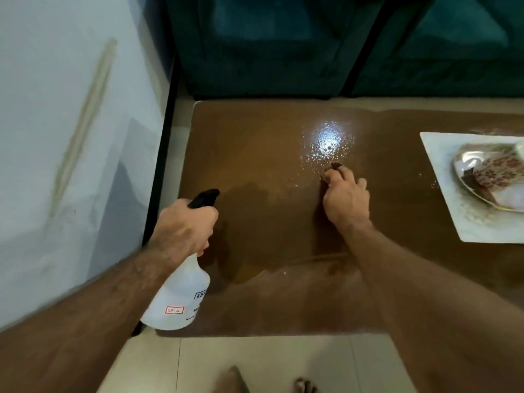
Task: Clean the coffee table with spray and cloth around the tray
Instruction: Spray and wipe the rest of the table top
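Observation:
My left hand grips the neck of a white spray bottle with a black trigger head, held over the left edge of the brown coffee table. My right hand rests on the tabletop near the middle, its fingers curled round a small brown cloth of which only a tip shows. Just beyond the cloth, wet droplets glisten under a light reflection. A white rectangular tray lies at the table's right side.
On the tray sit a shiny metal dish and a floral patterned item. A dark teal sofa stands behind the table. A pale wall runs along the left. Tiled floor and my feet show at the front.

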